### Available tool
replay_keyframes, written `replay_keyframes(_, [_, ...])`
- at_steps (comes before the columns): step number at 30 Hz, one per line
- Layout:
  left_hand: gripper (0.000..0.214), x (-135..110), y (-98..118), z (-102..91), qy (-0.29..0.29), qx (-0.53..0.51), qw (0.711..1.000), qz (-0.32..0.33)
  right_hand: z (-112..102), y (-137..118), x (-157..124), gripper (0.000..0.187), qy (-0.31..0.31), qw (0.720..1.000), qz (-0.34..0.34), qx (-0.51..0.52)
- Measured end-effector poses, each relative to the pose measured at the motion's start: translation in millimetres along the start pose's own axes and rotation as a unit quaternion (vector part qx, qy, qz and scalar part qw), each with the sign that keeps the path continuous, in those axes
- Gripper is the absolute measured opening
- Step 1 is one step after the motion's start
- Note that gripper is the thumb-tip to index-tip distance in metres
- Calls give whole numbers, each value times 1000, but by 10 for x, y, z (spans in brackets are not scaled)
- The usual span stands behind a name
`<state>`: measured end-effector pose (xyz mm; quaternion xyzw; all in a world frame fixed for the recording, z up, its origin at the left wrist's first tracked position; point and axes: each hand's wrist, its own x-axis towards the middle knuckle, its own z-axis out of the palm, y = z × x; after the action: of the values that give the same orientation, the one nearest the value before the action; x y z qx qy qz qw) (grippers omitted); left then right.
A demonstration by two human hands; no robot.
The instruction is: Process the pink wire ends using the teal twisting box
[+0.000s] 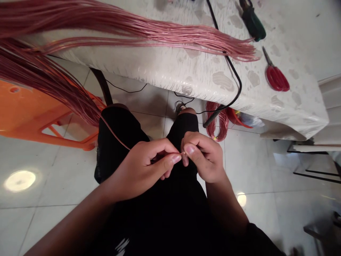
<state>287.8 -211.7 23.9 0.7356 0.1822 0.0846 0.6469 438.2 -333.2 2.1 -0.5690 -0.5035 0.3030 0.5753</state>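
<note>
A single pink insulated wire (115, 134) runs from the hanging bundle down to my hands, and a short bare copper tip (182, 153) shows at its end. My left hand (144, 170) pinches the wire between thumb and fingers. My right hand (204, 156) grips the wire near the copper tip, with the fingertips of both hands close together above my black-clothed lap. A long bundle of pink wires (160, 35) lies across the table edge, and a second bundle (48, 81) hangs down at the left.
A white patterned table cover (170, 67) holds a green-handled screwdriver (253, 25) and red-handled scissors (275, 76). A black cable (239, 81) drapes over the table edge. Below it lies a red wire coil (217, 122). An orange plastic chair (34, 113) stands left on white floor tiles (255, 170).
</note>
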Motion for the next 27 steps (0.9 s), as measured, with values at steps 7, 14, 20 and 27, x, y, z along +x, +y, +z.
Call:
replay_keyframes(7, [19, -3, -6, 10, 45, 30, 998, 9, -14, 51, 39, 28, 28, 999, 15, 31])
replay_keyframes(14, [21, 3, -12, -14, 60, 56, 996, 19, -29, 36, -14, 11, 8, 999, 43, 25])
replay_keyframes(20, [19, 9, -37, -7, 52, 63, 997, 15, -80, -37, 42, 8, 9, 1000, 12, -24])
replay_keyframes(27, [20, 27, -93, -3, 7, 58, 998, 7, -254, -150, 192, 11, -96, 992, 7, -81])
